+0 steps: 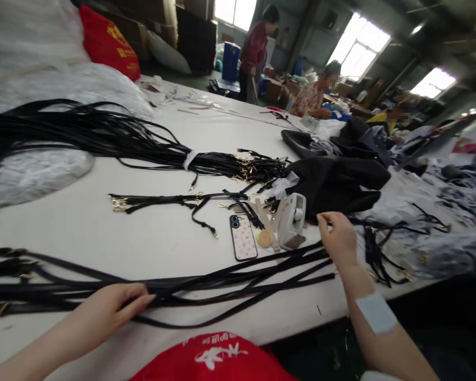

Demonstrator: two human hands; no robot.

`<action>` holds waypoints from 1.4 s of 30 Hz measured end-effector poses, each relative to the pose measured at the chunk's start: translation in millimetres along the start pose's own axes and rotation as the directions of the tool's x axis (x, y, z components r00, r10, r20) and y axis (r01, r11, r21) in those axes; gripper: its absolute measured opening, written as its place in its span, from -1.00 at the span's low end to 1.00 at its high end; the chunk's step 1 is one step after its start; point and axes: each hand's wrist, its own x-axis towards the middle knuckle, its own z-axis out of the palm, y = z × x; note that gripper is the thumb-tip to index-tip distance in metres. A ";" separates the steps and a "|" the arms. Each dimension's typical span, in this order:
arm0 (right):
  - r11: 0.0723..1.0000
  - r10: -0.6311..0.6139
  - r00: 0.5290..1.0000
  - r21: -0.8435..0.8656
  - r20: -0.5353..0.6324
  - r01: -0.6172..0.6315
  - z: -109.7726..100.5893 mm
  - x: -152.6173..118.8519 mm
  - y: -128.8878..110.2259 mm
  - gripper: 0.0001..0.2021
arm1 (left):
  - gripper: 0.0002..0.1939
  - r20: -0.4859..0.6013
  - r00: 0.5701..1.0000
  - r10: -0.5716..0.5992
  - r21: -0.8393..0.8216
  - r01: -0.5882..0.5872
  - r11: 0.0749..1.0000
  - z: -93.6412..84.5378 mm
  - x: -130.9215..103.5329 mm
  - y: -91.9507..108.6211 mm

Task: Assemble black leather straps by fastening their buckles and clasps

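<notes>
Long black straps (222, 280) with gold-coloured metal hooks at their left ends stretch across the white table in front of me. My left hand (113, 307) is closed over these straps at the lower left, thumb and fingers pinching near the middle of the bunch. At the other end, my right hand (338, 238) has its thumb and index finger pinched, with straps running in under the palm. Its exact hold is partly hidden. A phone in a patterned case (244, 238) lies between the hands, beside a white open case (292, 219).
Behind lies a large tied bundle of black straps (150, 151), with a few shorter straps (174, 199) before it. Black fabric (337, 182) and plastic-wrapped items (440, 243) crowd the right. Plastic bags (103, 87) are piled at left. Two people (256, 53) work beyond the table.
</notes>
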 end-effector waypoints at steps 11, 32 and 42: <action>0.427 -0.543 0.822 0.899 0.174 0.092 45.0 -112.9 -237.4 -0.80 | -0.78 -0.037 0.981 0.192 -0.096 -0.195 0.976 5.8 21.6 86.5; 0.349 -0.786 0.518 0.934 0.336 -0.076 70.9 -107.0 -254.4 -0.77 | -0.73 -0.156 0.945 0.289 0.126 -0.271 0.954 -50.8 98.0 52.6; 0.312 -0.800 0.520 0.948 0.298 -0.064 72.8 -108.2 -253.3 -0.77 | -0.86 -0.112 0.919 0.377 0.454 -0.290 0.842 -15.9 146.6 68.3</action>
